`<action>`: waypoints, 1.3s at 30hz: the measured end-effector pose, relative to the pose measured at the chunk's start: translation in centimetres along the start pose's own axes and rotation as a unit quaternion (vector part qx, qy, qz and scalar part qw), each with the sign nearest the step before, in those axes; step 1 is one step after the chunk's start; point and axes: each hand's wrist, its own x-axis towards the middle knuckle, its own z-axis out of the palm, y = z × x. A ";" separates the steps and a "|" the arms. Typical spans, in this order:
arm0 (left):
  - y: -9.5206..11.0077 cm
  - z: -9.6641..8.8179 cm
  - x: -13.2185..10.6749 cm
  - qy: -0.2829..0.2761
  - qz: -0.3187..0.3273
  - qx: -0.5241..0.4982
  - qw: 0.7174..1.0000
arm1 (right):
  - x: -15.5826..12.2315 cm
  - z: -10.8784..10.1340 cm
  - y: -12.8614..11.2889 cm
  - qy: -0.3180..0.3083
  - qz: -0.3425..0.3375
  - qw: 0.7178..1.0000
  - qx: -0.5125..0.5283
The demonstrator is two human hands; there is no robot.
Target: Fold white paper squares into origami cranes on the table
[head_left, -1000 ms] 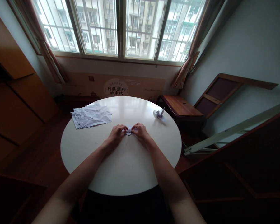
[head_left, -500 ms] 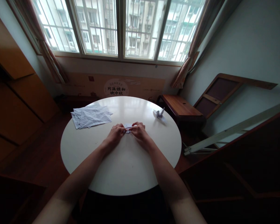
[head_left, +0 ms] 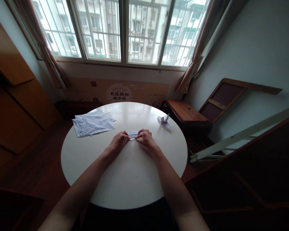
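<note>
A small folded piece of white paper (head_left: 133, 134) lies flat on the round white table (head_left: 125, 179), near its middle. My left hand (head_left: 119, 142) pinches the paper's left side with closed fingers. My right hand (head_left: 145, 139) presses and pinches its right side, fingers curled. Both hands rest on the tabletop and hide most of the paper's near edge.
A loose stack of creased white sheets (head_left: 92, 122) lies at the table's back left. A finished paper crane (head_left: 163, 120) stands at the back right. A low wooden bench (head_left: 185, 112) and leaning boards (head_left: 231, 96) are to the right of the table.
My hands have shifted a little on the paper, and more of the paper's far part shows between them. The camera has tipped slightly, so everything sits a bit lower in view.
</note>
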 end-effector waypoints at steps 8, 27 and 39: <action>0.1 0.4 0.0 0.004 0.016 0.022 1.000 | 0.2 -0.1 -0.2 0.025 -0.020 0.999 0.001; 0.2 -0.3 -0.1 0.010 -0.047 0.058 0.997 | 1.0 1.0 -0.6 0.002 -0.035 0.999 -0.015; 0.7 0.0 -0.2 -0.001 0.006 0.030 1.000 | 1.1 0.8 -1.2 -0.003 0.009 1.000 -0.014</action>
